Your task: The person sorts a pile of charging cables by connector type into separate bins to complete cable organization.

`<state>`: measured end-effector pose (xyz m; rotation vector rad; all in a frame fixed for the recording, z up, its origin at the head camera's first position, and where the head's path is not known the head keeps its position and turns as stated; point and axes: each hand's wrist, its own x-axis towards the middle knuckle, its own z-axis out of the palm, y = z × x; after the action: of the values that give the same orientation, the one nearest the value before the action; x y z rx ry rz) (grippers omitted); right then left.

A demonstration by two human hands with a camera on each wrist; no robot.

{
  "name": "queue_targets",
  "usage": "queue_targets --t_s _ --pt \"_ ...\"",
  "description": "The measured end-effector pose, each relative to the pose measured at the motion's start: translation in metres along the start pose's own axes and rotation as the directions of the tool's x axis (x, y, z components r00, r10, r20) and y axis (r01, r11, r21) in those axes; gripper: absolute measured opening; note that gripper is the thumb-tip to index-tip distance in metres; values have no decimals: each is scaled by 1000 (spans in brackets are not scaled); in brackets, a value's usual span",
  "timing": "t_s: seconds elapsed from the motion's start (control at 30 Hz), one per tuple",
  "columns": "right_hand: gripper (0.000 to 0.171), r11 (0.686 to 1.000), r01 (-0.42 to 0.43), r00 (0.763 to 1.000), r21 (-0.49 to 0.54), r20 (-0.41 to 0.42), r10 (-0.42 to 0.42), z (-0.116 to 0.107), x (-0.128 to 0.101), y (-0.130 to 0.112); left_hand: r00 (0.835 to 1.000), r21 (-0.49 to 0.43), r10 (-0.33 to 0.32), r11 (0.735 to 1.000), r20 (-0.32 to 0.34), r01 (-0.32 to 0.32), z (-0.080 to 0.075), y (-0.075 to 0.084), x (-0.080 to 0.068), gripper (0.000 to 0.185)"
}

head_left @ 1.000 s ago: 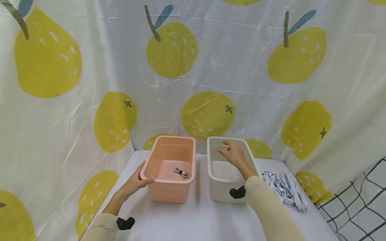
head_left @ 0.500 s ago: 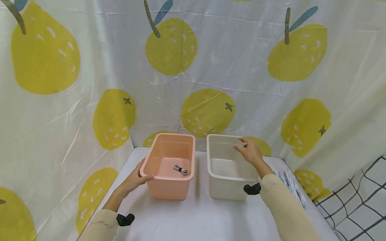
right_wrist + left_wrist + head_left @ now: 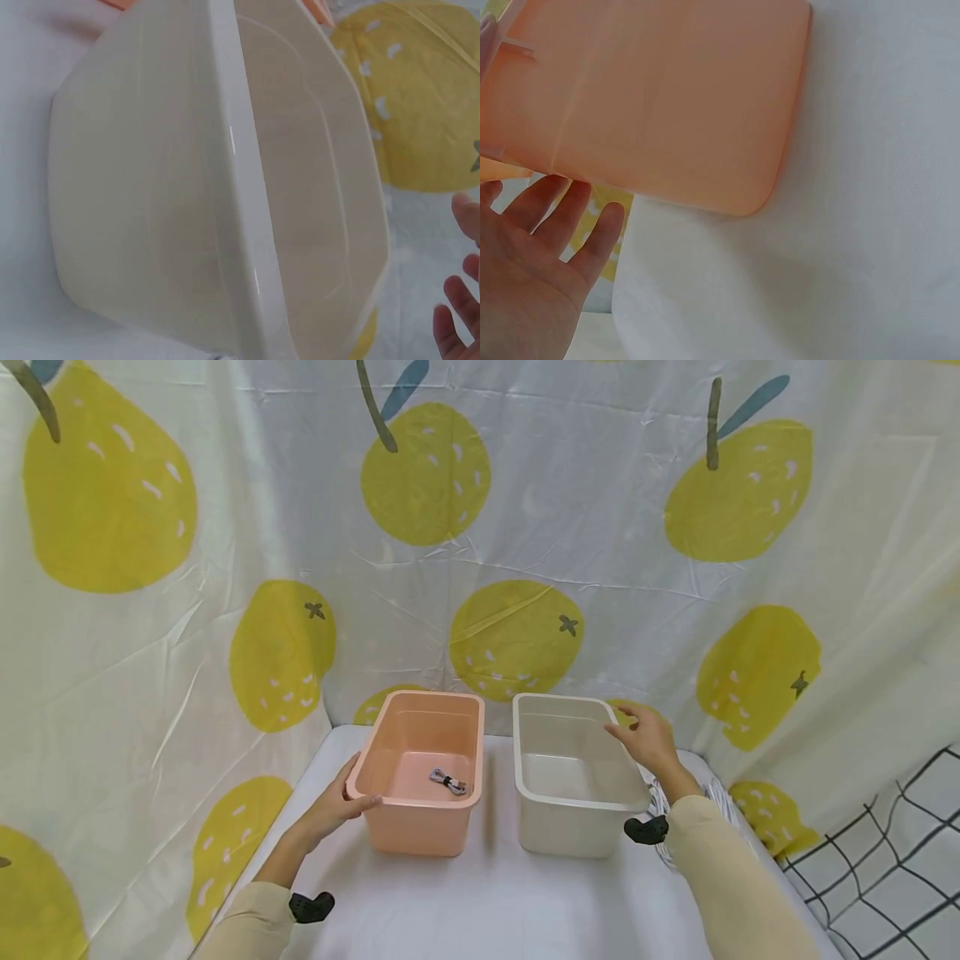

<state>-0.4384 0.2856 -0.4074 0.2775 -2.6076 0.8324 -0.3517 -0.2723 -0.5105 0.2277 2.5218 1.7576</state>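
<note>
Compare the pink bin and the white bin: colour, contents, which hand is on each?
The pink bin is salmon-coloured; the white bin is off-white. The pink bin holds a small bundled grey cable; the white bin looks empty. The left hand grips the pink bin's near left corner, thumb over the rim; the right hand is at the white bin's far right rim, contact unclear. Both are open-topped, upright, similar in shape, side by side on the white table.
</note>
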Motion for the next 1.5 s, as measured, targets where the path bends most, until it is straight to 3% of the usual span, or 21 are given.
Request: queue_targets --t_s 0.43,0.8,1.3,1.5 --pt "63 994 -96 994 -53 43 98 -13 -22 39 1000 -19 -11 1000 -5 11 -4 -2 -2 107" --pt "60 987 -155 988 -38 -24 154 -14 -39 70 1000 -24 -3 1000 -16 2 -10 -3 -1 105" --pt "60 938 -346 938 -24 14 347 -7 -78 111 1000 -1 5 1000 -11 -5 -13 -5 5 106" --pt "63 929 -367 927 -55 61 370 -1 -84 122 1000 -11 16 1000 -11 -16 -15 -7 4 107"
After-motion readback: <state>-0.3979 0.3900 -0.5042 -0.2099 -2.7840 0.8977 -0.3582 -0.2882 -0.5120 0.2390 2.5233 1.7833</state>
